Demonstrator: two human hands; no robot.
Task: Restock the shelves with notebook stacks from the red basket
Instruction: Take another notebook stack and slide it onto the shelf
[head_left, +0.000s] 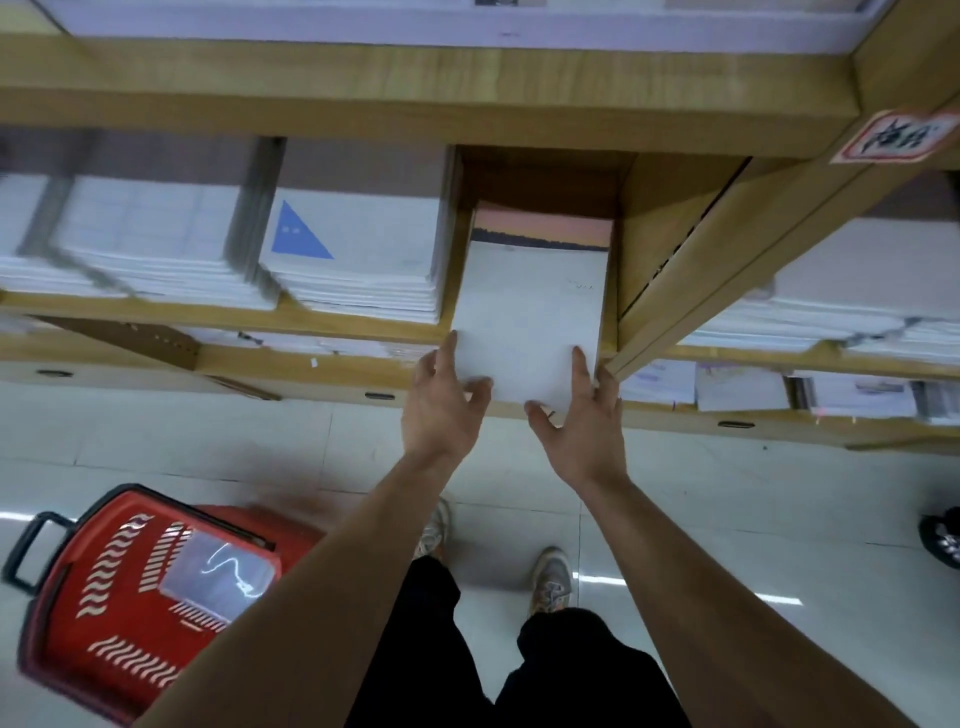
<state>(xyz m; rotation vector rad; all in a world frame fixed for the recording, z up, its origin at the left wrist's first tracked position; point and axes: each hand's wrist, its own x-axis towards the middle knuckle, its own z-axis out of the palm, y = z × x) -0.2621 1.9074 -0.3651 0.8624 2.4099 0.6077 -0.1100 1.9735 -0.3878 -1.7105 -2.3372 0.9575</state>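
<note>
A white notebook stack (530, 312) lies halfway into a narrow compartment of the wooden shelf (363, 322), its near end sticking out over the shelf edge. My left hand (441, 400) grips its near left corner, thumb on top. My right hand (576, 415) holds the near right corner the same way. A pink and dark cover shows at the stack's far end. The red basket (130, 597) stands on the floor at the lower left, with one wrapped stack (218, 577) inside.
White notebook piles fill the compartments to the left (358, 254) and right (841, 291), and the lower shelf row. A wooden divider (691, 270) stands just right of the compartment. My feet are on the tiled floor; another person's shoe (943, 540) is at the right edge.
</note>
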